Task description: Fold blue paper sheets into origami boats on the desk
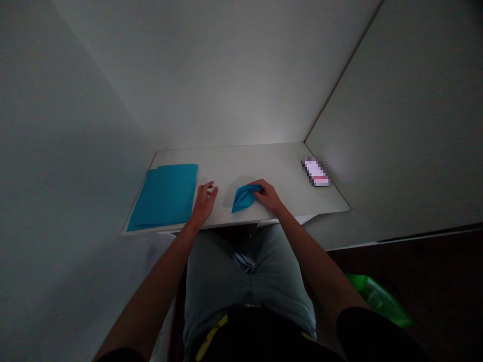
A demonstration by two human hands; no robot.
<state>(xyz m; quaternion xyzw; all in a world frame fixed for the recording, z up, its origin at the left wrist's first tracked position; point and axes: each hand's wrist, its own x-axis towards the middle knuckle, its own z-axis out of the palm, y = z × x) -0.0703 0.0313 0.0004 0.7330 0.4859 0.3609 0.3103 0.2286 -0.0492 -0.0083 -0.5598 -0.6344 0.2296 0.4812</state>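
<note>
I've got sheets of paper (164,197) on the tabletop (241,163) at left, folded paper (244,198) front centre, phone (316,172) back right.

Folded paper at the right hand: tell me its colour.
Plain bright blue, best seen in the head view, where the folded paper meets the right hand.
</note>
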